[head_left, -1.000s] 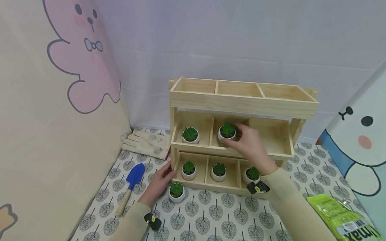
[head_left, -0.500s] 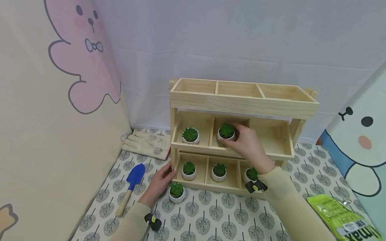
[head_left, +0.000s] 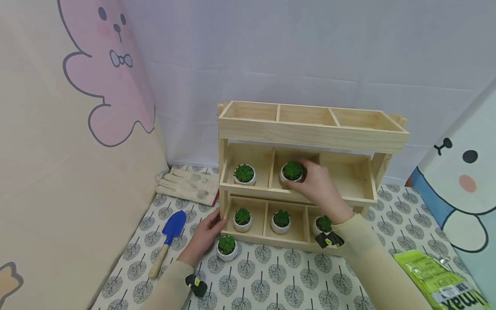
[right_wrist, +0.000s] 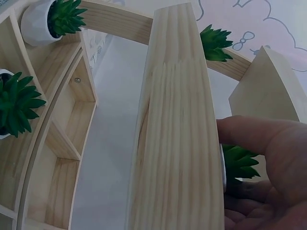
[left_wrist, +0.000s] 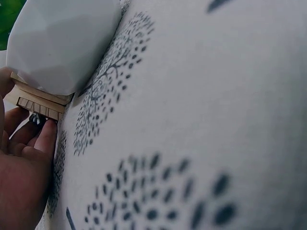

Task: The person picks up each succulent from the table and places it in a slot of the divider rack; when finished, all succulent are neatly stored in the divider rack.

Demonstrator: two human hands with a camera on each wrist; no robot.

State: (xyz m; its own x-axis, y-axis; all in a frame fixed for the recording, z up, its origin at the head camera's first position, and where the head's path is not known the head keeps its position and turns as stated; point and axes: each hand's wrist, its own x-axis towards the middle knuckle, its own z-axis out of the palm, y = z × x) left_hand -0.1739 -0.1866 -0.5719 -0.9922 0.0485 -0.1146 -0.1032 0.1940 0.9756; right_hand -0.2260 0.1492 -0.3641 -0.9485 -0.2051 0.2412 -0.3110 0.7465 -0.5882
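Note:
A potted succulent [head_left: 292,171] in a white pot sits within the middle compartment of the shelf's middle tier. My right hand [head_left: 319,183] holds that pot from its right side, thumb in front and fingers behind. In the right wrist view, a wooden front board hides most of the pot, leaving green leaves [right_wrist: 240,162] beside the hand [right_wrist: 283,158]. My left hand [head_left: 207,234] grips the lower left end of the wooden shelf [head_left: 310,134]; the left wrist view has its fingers and thumb around the wood [left_wrist: 41,106]. Just right of this hand stands another potted succulent [head_left: 227,247] on the cloth.
One more succulent [head_left: 244,173] occupies the middle tier's left compartment. The bottom tier carries a succulent [head_left: 242,218] in each compartment, the right one partly hidden by my wrist. Gloves [head_left: 190,185] and a blue trowel [head_left: 168,241] lie left; a green bag [head_left: 438,277] lies right.
The succulent in my right hand has shifted very slightly down, and the hand has moved slightly left with it. My left hand stays where it was.

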